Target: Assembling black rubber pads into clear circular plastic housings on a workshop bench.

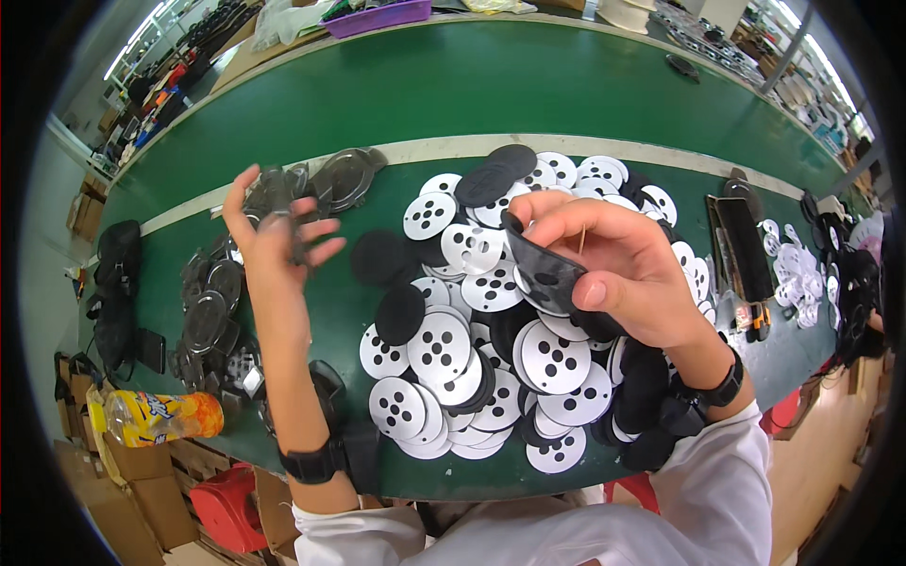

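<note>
My right hand (623, 269) pinches a dark, glossy disc (547, 269) between thumb and fingers, bent and tilted above a pile of discs. A thin wooden stick (581, 238) shows at its fingers. My left hand (274, 241) is raised at the left, fingers spread and partly blurred, around a smoky translucent plastic part (276, 193); how firmly it is gripped is hard to see. Beneath and between my hands lie many white discs (439, 347) with black dots, mixed with black foam-like discs (400, 315).
Smoky round plastic parts (209, 321) are heaped at the left, more (347, 179) farther back. An orange-labelled bottle (160, 418) is at the left edge. A black open case (741, 247) and small white pieces (799, 283) lie right. A purple basket (377, 17) stands far back.
</note>
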A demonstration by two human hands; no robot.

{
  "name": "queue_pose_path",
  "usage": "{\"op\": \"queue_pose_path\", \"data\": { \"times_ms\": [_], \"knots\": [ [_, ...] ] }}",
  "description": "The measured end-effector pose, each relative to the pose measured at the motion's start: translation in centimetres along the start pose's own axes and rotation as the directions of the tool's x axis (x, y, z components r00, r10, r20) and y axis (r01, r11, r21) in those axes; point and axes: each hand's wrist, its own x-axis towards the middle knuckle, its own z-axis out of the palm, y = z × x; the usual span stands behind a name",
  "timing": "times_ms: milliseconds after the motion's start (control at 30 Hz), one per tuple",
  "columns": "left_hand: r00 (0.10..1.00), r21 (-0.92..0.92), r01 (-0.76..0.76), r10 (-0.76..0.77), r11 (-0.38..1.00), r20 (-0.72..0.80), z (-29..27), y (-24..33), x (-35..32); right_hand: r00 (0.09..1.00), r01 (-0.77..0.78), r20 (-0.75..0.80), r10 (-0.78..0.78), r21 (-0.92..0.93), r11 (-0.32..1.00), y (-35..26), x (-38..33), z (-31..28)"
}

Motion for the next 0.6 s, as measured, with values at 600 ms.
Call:
{"op": "queue_pose_path", "data": {
  "times_ms": [600],
  "knots": [
    [0.819, -0.75, 0.56, -0.099, 0.352, 0.565, 6.7, 1.0, -6.5, 0.967, 0.249, 0.202, -0.153, -0.651, 0.717, -2.0, -0.1, 1.4]
  ]
}}
